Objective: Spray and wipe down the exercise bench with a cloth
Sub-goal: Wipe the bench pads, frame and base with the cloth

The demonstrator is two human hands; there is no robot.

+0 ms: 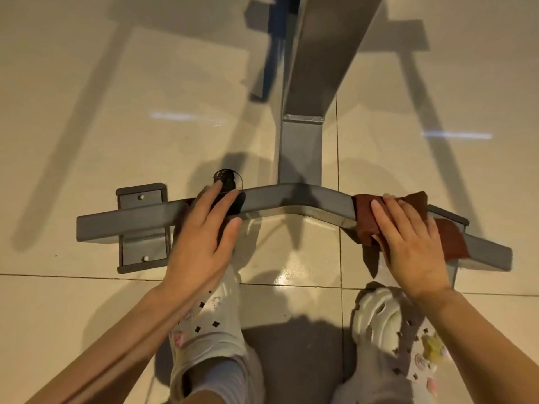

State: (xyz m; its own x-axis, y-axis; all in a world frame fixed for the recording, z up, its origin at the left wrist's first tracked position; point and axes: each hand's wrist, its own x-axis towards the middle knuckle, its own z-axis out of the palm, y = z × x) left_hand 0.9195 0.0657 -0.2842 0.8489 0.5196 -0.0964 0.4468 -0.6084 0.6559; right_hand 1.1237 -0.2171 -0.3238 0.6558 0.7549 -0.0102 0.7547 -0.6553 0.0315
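The bench's grey steel foot bar (291,199) runs across the floor, joined to an upright post (300,147). A reddish-brown cloth (449,237) is draped over the bar's right part. My right hand (408,240) presses on the cloth with fairly straight fingers. Over the bar's left part, my left hand (204,231) holds a dark-topped spray bottle (224,179) between fingers and thumb. The hand hides most of the bottle.
The floor is glossy beige tile (87,141). A bolted foot plate (140,228) sits under the bar's left end. My feet in pale clogs (210,325) stand just behind the bar. A blue frame part (274,53) shows beside the bench's sloping beam.
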